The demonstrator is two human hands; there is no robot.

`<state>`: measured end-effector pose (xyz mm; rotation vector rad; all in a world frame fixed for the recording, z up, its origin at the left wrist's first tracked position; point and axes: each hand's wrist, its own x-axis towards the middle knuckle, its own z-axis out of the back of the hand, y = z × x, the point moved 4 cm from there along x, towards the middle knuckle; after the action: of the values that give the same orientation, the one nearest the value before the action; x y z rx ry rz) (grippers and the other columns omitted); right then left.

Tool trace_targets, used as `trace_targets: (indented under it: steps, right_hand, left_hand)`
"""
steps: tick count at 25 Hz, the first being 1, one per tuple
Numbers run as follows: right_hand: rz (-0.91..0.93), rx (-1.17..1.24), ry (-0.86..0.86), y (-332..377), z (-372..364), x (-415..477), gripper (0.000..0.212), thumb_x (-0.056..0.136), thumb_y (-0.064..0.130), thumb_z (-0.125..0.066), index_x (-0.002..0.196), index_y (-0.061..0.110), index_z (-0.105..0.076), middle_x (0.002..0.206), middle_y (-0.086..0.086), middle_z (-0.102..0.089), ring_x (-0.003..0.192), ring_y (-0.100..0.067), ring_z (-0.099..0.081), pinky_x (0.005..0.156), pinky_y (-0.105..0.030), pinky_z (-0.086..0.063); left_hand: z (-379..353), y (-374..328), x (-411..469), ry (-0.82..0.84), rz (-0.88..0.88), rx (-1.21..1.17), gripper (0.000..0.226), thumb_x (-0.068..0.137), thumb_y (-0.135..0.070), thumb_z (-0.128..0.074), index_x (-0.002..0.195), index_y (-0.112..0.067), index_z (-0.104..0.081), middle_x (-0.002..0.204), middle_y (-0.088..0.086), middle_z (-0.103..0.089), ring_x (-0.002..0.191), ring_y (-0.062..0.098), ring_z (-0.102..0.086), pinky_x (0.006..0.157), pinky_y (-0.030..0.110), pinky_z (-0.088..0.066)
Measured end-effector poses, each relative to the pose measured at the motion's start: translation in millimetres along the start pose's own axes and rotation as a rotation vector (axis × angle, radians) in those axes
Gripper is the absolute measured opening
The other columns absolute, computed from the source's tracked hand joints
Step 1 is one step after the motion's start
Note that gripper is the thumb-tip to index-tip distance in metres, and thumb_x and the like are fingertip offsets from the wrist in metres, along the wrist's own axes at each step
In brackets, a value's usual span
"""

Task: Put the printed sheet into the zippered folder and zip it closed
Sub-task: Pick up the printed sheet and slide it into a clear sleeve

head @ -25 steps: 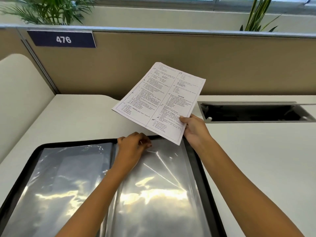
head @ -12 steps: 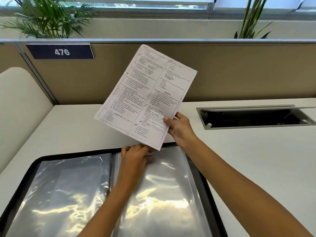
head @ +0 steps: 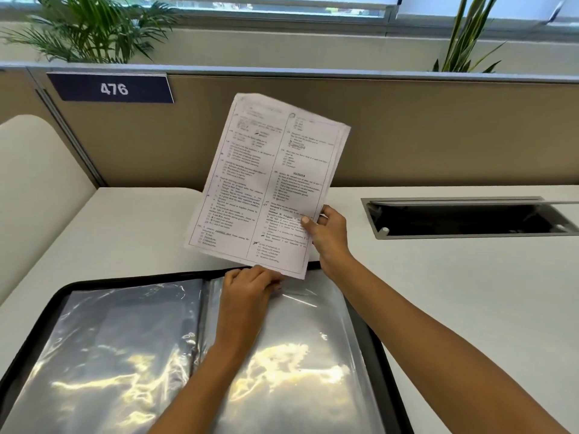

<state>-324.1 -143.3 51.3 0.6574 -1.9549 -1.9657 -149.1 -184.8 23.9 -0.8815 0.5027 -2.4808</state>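
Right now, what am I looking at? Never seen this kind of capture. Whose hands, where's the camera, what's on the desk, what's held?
There is no robot here. A person wears one wide-angle camera on the head, looking forward and down, so the two bare arms entering from the bottom edge are the wearer's own.

The right hand pinches the printed sheet by its lower right edge and holds it up in the air, tilted, above the desk.

The zippered folder lies open flat on the desk, black-rimmed, with shiny clear plastic sleeves inside. The left hand rests on the top edge of the right-side sleeve, apparently handling its opening. The sheet is not yet inside.

Behind are a recessed cable tray, a partition with a sign reading 476, and plants.
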Motion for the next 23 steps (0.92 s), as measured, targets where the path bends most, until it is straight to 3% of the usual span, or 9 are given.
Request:
trace_targets:
  steps: [4, 8, 12, 17, 20, 23]
  right_hand:
    - [0.052, -0.137, -0.006, -0.8, 12.1, -0.6, 0.021, 0.089, 0.010, -0.063, 0.107, 0.019, -0.058, 0.111, -0.001, -0.067, 0.094, -0.018, -0.065, 0.071, -0.022, -0.055]
    - [0.090, -0.243, 0.029, 2.1, 21.7, 1.1, 0.024, 0.090, 0.010, -0.062, 0.112, 0.017, -0.058, 0.114, -0.001, -0.065, 0.096, -0.018, -0.062, 0.072, -0.023, -0.055]
    - [0.134, -0.360, 0.105, 7.6, 24.4, 3.8, 0.028, 0.089, 0.008, -0.062, 0.116, 0.014, -0.058, 0.110, 0.003, -0.062, 0.097, -0.013, -0.057, 0.067, -0.013, -0.047]
    - [0.082, -0.316, 0.039, 9.4, 35.4, 12.0, 0.028, 0.088, 0.003, -0.062, 0.115, 0.012, -0.060, 0.113, -0.003, -0.065, 0.099, -0.019, -0.061, 0.080, -0.027, -0.051]
    - [0.063, -0.303, 0.046, 6.1, 38.9, 14.0, 0.028, 0.088, 0.002, -0.061, 0.114, 0.013, -0.060, 0.115, -0.004, -0.065, 0.103, -0.022, -0.061, 0.086, -0.034, -0.054]
    - [0.069, -0.323, 0.074, 5.2, 36.6, 14.3, 0.028, 0.089, 0.002, -0.060, 0.114, 0.015, -0.058, 0.114, -0.002, -0.063, 0.102, -0.020, -0.059, 0.082, -0.030, -0.052]
  left_hand:
    - [1.6, -1.6, -0.3, -0.017, -0.004, -0.003, 0.007, 0.080, -0.017, -0.067, 0.084, -0.021, -0.070, 0.082, -0.009, -0.070, 0.075, 0.014, -0.061, 0.078, 0.029, -0.034]
    - [2.4, -2.6, 2.0, -0.012, -0.004, -0.007, 0.008, 0.081, -0.014, -0.069, 0.086, -0.020, -0.070, 0.084, -0.009, -0.070, 0.075, 0.013, -0.062, 0.078, 0.029, -0.034]
    - [1.2, -3.0, 5.3, 0.009, 0.025, -0.041, 0.010, 0.081, -0.010, -0.068, 0.089, -0.017, -0.070, 0.087, -0.005, -0.069, 0.077, 0.017, -0.061, 0.079, 0.029, -0.035]
    - [-1.8, -1.5, 10.8, 0.091, -0.002, -0.091, 0.015, 0.083, -0.003, -0.065, 0.093, -0.013, -0.069, 0.091, -0.001, -0.068, 0.081, 0.019, -0.062, 0.081, 0.036, -0.044]
    - [1.1, 10.7, 14.6, 0.118, 0.003, -0.034, 0.014, 0.084, -0.008, -0.064, 0.094, -0.018, -0.067, 0.092, -0.007, -0.068, 0.084, 0.014, -0.062, 0.085, 0.034, -0.036]
    - [5.9, 29.7, 14.9, 0.179, 0.060, 0.018, 0.018, 0.085, -0.014, -0.063, 0.096, -0.028, -0.061, 0.087, -0.017, -0.065, 0.086, 0.007, -0.058, 0.085, 0.031, -0.025]
